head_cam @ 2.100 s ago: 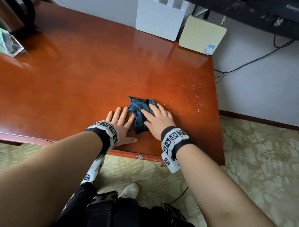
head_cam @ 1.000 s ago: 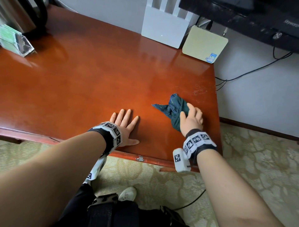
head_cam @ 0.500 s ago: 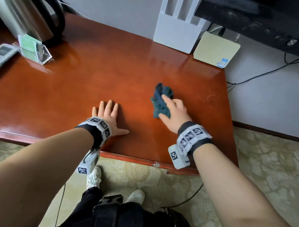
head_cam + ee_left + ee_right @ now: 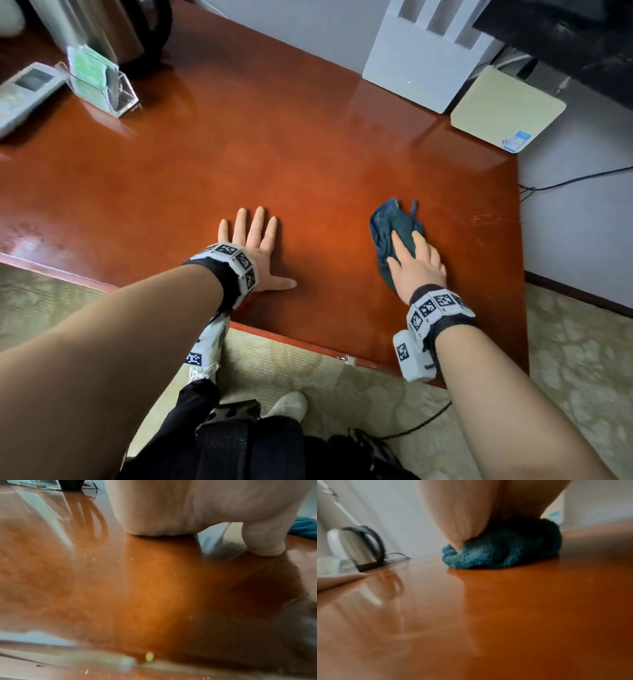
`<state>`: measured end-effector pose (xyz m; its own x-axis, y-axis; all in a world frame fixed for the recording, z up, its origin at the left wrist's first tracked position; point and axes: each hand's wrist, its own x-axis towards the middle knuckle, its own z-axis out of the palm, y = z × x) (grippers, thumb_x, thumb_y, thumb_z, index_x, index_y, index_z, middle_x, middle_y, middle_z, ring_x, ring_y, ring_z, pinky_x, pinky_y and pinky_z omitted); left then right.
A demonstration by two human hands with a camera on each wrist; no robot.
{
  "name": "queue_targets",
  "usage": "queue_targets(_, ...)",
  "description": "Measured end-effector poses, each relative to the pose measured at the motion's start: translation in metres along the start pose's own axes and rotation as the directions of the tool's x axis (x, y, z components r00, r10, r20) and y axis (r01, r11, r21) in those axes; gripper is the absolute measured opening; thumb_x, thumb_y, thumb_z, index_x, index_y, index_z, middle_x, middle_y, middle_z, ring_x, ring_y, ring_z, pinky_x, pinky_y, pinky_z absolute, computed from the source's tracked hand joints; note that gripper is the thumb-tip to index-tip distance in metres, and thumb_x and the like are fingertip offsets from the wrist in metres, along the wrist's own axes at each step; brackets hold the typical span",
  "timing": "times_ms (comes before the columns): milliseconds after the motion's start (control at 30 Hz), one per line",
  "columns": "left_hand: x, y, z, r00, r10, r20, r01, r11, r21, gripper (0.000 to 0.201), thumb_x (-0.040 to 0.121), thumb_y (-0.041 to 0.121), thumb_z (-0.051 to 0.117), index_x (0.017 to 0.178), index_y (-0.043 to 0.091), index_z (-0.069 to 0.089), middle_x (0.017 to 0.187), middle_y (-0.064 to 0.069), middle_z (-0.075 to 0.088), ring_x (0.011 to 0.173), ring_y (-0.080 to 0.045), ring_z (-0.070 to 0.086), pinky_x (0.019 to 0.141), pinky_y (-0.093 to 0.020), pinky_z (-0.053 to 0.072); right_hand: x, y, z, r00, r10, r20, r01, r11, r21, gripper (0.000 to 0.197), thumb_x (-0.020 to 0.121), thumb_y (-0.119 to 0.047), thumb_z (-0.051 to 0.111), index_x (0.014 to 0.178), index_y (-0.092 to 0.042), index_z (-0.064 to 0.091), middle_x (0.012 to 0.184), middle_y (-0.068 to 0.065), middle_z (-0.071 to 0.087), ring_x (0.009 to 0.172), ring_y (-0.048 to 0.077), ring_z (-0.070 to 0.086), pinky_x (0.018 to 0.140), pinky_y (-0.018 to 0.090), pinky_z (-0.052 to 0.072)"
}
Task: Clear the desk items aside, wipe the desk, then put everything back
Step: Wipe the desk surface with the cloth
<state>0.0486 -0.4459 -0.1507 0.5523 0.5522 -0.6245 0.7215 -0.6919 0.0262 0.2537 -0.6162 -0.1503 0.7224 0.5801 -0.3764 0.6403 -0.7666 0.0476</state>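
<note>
Item: blue cloth [image 4: 394, 236], bunched, long axis running away from the body. Location: directly under the right hand [image 4: 416, 263], fingers flat, pressing it onto the desk [image 4: 308, 164]. Left hand [image 4: 255, 250]: splayed flat beside it, empty, well apart. Nearer hand: right.

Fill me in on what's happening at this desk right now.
A person is wiping the desk. The right hand presses a crumpled blue cloth flat against the wood near the right end, fingers straight on top of it. The left hand lies flat on the bare wood beside it, holding nothing. A kettle, a clear card holder and a remote sit at the far left corner, and a white router stands at the back edge.
</note>
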Motion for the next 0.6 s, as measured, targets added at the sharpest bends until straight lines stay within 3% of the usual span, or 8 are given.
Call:
queue_targets(100,-0.001,0.001,-0.003,1.0,-0.008,0.011,0.008,1.0,0.006,0.118,0.07,0.083,0.042,0.147,0.022,-0.023,0.154,-0.003,-0.03,0.142,-0.03,-0.025,0.117,-0.051,-0.008,-0.002,0.044,-0.004,0.99,0.142,0.02,-0.142,0.99,-0.001,0.049,0.1,-0.041,0.027,0.147,-0.042,0.012,0.158,-0.003,0.006,0.14,0.027,0.018,0.114,0.04,0.022)
queue_targets(200,-0.001,0.002,-0.004,1.0,-0.019,0.021,0.018,1.0,0.017,0.118,0.069,0.084,0.042,0.146,0.023,-0.024,0.153,-0.002,-0.031,0.142,-0.03,-0.024,0.117,-0.05,-0.007,-0.003,0.057,-0.013,0.98,0.193,0.047,-0.194,0.98,0.038,0.052,0.099,-0.039,0.03,0.147,-0.041,0.01,0.158,0.0,0.008,0.138,0.03,0.021,0.114,0.041,0.023)
queue_targets(300,0.0,0.005,-0.003,1.0,-0.025,0.004,0.025,1.0,0.019,0.119,0.068,0.085,0.042,0.147,0.023,-0.023,0.154,-0.002,-0.03,0.143,-0.029,-0.023,0.117,-0.05,-0.006,-0.008,0.036,-0.023,0.997,0.059,0.049,-0.062,0.996,0.061,0.058,0.098,-0.043,0.03,0.147,-0.042,-0.001,0.157,0.001,0.009,0.137,0.034,0.023,0.111,0.044,0.023)
queue_targets(367,0.0,0.002,-0.003,0.999,-0.039,0.004,0.039,0.999,0.019,0.119,0.068,0.085,0.042,0.146,0.023,-0.023,0.154,-0.002,-0.029,0.143,-0.029,-0.023,0.117,-0.05,-0.005,-0.016,0.005,-0.019,0.99,-0.132,0.048,0.131,0.991,0.021,0.057,0.097,-0.046,0.029,0.147,-0.042,0.002,0.156,0.0,0.012,0.138,0.033,0.02,0.11,0.045,0.022)
queue_targets(433,-0.001,0.004,-0.003,0.999,-0.041,0.005,0.041,0.999,0.017,0.119,0.068,0.085,0.042,0.146,0.024,-0.023,0.154,-0.001,-0.029,0.143,-0.029,-0.022,0.117,-0.05,-0.005,-0.026,-0.016,-0.01,0.969,-0.243,0.047,0.244,0.969,-0.038,0.053,0.098,-0.047,0.028,0.147,-0.042,0.009,0.155,0.0,0.013,0.14,0.031,0.014,0.111,0.045,0.018)
queue_targets(600,-0.003,0.016,-0.011,0.998,-0.057,0.015,0.058,0.998,-0.014,0.117,0.07,0.078,0.05,0.148,0.024,-0.018,0.155,-0.006,-0.026,0.143,-0.031,-0.023,0.116,-0.054,-0.004,-0.027,-0.011,-0.003,0.967,-0.249,0.059,0.249,0.968,0.009,0.049,0.099,-0.044,0.027,0.146,-0.044,0.013,0.158,-0.002,0.006,0.146,0.026,-0.007,0.116,0.043,0.007)
